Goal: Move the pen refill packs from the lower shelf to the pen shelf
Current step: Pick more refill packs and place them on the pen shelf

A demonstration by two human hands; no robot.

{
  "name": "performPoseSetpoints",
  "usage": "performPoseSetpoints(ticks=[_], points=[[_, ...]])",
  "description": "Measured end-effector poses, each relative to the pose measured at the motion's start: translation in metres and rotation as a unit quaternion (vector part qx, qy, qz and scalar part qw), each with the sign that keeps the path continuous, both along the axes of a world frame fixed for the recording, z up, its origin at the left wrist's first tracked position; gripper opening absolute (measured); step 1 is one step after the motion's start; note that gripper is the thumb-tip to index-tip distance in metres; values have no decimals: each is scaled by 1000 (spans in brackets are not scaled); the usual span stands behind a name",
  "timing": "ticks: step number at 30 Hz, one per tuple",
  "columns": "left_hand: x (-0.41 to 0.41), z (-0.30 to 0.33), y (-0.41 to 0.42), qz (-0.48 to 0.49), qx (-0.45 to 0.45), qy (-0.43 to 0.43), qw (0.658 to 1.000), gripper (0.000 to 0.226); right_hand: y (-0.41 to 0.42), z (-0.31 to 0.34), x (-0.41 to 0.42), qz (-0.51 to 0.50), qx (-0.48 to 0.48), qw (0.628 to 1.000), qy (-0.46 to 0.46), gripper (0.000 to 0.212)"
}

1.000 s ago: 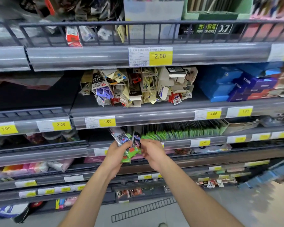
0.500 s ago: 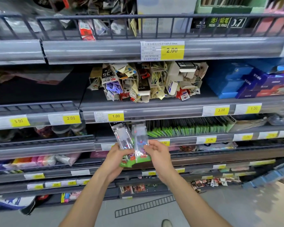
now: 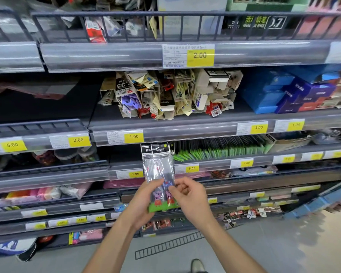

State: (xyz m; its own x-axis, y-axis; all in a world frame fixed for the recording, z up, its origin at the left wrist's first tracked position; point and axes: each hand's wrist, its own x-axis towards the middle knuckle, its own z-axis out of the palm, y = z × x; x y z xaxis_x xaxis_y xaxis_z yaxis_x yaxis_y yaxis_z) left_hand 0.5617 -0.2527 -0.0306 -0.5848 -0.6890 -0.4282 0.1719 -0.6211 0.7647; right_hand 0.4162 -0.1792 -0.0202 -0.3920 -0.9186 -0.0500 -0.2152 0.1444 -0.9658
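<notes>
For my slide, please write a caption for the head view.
Both hands hold clear cartoon-printed refill packs before grey store shelves.

Head-worn, wide-angle, facing forward and slightly down at store shelving (image 3: 185, 127) close ahead, floor (image 3: 244, 245) at bottom edge.

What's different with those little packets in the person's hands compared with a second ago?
The refill packs were fanned apart and tilted left; now they stand upright, squared together as one bundle. The left hand grips their lower part from behind as before, while the right hand has shifted to pinch the front pack's right edge. The shelf goods look unchanged.
</notes>
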Motion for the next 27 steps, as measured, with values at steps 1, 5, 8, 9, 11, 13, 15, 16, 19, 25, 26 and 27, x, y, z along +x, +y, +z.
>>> performPoseSetpoints(ticks=[1, 5, 8, 9, 11, 13, 15, 16, 19, 25, 26, 27], points=[[-4, -1, 3, -12, -12, 2, 1000, 43, 5, 0, -1, 5, -2, 1000, 25, 8], [-14, -4, 12, -24, -29, -20, 999, 45, 27, 10, -22, 77, 33, 996, 30, 14], [-26, -6, 24, -84, -39, -20, 995, 47, 44, 20, -56, 11, 33, 999, -24, 10], [-32, -7, 28, -102, -37, -18, 994, 53, 49, 20, -69, -52, 16, 998, -21, 7], [-48, -7, 39, -139, -30, -11, 990, 58, 56, 25, -93, -155, -6, 986, -57, 18], [-68, -4, 52, -182, -31, -5, 983, 55, 62, 31, -115, -184, -8, 976, -116, 38], [-90, -1, 66, -220, -42, 0, 975, 49, 71, 39, -134, -189, -12, 976, -106, 28], [-102, 2, 74, -231, -46, -3, 972, 47, 78, 42, -142, -198, -14, 976, -88, 19], [-138, 11, 97, -251, -57, -4, 966, 41, 106, 46, -173, -235, -44, 968, -78, 8], [-224, 28, 151, -267, -73, -14, 961, 31, 203, 68, -266, -445, -175, 852, -214, 13], [-242, 30, 162, -261, -81, -22, 962, 33, 223, 72, -282, -465, -189, 841, -203, 14], [-260, 32, 173, -257, -97, -29, 961, 34, 242, 74, -297, -464, -196, 843, -188, 11]])
